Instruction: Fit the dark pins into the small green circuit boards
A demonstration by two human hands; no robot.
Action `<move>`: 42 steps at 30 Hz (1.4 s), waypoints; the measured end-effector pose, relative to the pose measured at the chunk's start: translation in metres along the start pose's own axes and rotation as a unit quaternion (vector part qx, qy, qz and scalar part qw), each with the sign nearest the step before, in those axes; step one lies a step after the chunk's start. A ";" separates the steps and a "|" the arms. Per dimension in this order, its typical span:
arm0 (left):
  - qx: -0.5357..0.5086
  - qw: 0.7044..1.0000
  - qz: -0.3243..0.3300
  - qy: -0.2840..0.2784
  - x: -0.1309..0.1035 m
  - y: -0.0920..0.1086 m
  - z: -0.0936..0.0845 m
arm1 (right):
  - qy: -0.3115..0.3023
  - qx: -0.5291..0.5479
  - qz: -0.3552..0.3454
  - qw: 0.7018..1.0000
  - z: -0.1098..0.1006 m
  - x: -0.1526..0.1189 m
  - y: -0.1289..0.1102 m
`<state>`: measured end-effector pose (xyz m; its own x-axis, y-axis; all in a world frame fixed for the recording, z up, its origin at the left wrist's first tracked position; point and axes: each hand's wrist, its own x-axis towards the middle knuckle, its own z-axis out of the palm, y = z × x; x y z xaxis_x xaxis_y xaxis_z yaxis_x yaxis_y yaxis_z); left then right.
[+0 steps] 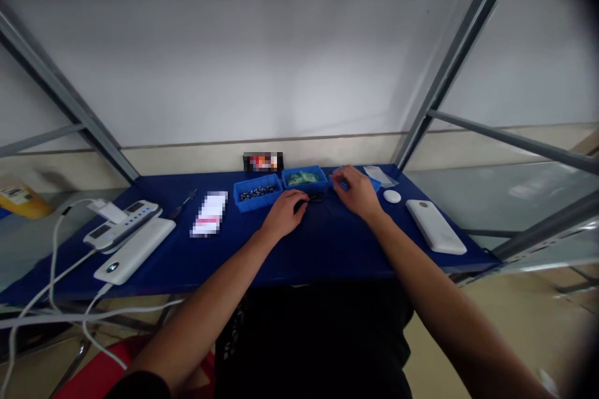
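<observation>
Blue plastic, head view: middle bin (311,187), landmark, holding green pieces (303,178). To its left, one blue bin (259,202) of small metallic parts (259,192); to its right, another (375,185), contents hidden. Dark piece (316,197): just before the middle bin, beside my left hand (283,213), fingers curled; grip, cannot tell. My right hand (360,194): right of the middle bin, fingers bent in, hold likewise unclear. Progress: parts remain in two bins; finished share, not determinable. Lettering: phone (209,214), farther left, and box (263,163), behind-left, both pixelated; no brand legible.
</observation>
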<state>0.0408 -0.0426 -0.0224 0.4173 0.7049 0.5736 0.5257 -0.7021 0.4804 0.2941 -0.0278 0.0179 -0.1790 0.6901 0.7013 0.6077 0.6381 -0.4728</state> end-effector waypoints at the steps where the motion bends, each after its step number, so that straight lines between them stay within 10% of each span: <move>1: 0.006 1.000 0.002 0.002 -0.001 -0.001 0.000 | 0.018 -0.054 -0.002 0.998 -0.008 0.000 0.004; 6: 0.021 1.000 0.002 0.003 -0.002 -0.002 -0.001 | 0.073 -0.200 0.010 0.977 -0.030 0.000 0.023; 19: 0.032 0.999 -0.027 -0.023 -0.001 -0.007 0.002 | -0.242 -0.095 -0.148 0.954 0.035 -0.019 -0.003; 42: -0.045 0.996 -0.079 -0.012 0.000 -0.011 0.006 | -0.155 0.029 -0.020 0.987 0.049 -0.015 -0.002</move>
<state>0.0390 -0.0341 -0.0318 0.3526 0.8085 0.4713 0.5174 -0.5880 0.6217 0.2572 -0.0231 -0.0179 -0.4354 0.7290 0.5282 0.5511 0.6798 -0.4839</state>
